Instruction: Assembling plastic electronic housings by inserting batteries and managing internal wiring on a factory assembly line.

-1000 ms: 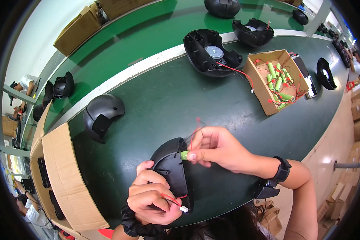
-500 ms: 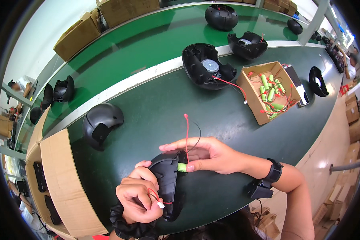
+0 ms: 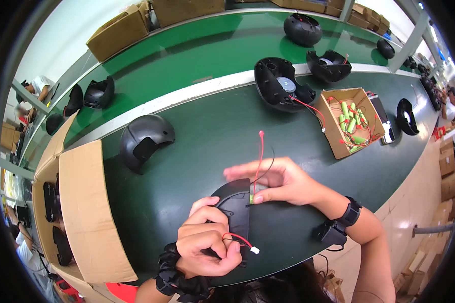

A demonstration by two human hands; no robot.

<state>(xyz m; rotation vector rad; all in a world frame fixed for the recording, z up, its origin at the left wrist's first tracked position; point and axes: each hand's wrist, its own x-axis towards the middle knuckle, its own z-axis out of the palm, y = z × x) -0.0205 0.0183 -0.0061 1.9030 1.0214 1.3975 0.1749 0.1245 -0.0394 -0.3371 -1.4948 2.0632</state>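
Observation:
My left hand (image 3: 205,240) is closed round a curved black plastic housing part (image 3: 239,218), held above the bench. Its fingers also pinch a short red-and-black lead that ends in a white connector (image 3: 255,250). At the part's upper right edge, the thumb of my right hand (image 3: 293,184) presses a green battery cell (image 3: 252,199), which sits mostly inside the housing. A red wire (image 3: 261,156) with a small red plug and a thin black wire rise from the cell. The outstretched fingers of my right hand are smeared by motion behind the housing.
A cardboard box (image 3: 333,135) of green cells stands right. Behind it are open black shells with speakers (image 3: 278,91). Left are a rounded black shell (image 3: 146,141) and a carton (image 3: 86,212) holding black parts. A raised green belt (image 3: 182,60) runs behind; people sit far left.
The housing has shifted right and up in view along with both hands. The battery cell shows less of itself, now deeper in the housing. The bench scene has shifted right.

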